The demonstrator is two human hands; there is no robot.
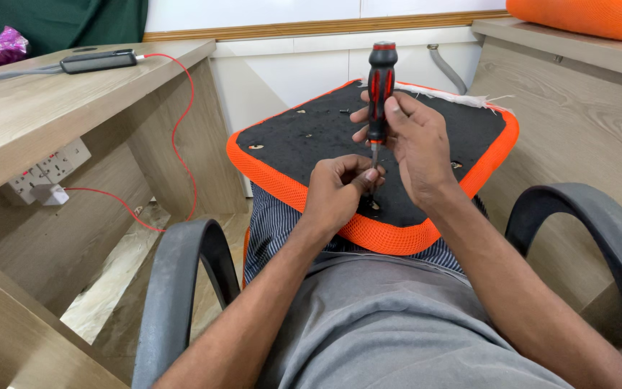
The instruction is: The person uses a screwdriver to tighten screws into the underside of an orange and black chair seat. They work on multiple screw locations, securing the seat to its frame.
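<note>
An upturned chair seat (pixel 304 137) lies across my lap, its underside black with an orange mesh edge. My right hand (pixel 412 140) grips a screwdriver (pixel 380 79) with a black and red handle, held upright with its tip down at a hole near the seat's front edge. My left hand (pixel 340 191) is curled beside the screwdriver tip, fingers pinched around the shaft end or a small screw; which one I cannot tell. Small screws (pixel 344 111) and holes dot the black underside.
Two black armrests (pixel 181 288) (pixel 599 223) flank me. A wooden desk (pixel 30 115) on the left carries a dark device (pixel 98 61) with a red cable (pixel 185 122), and a wall socket with a white plug (pixel 48 173). An orange cushion (pixel 584 16) rests on the right counter.
</note>
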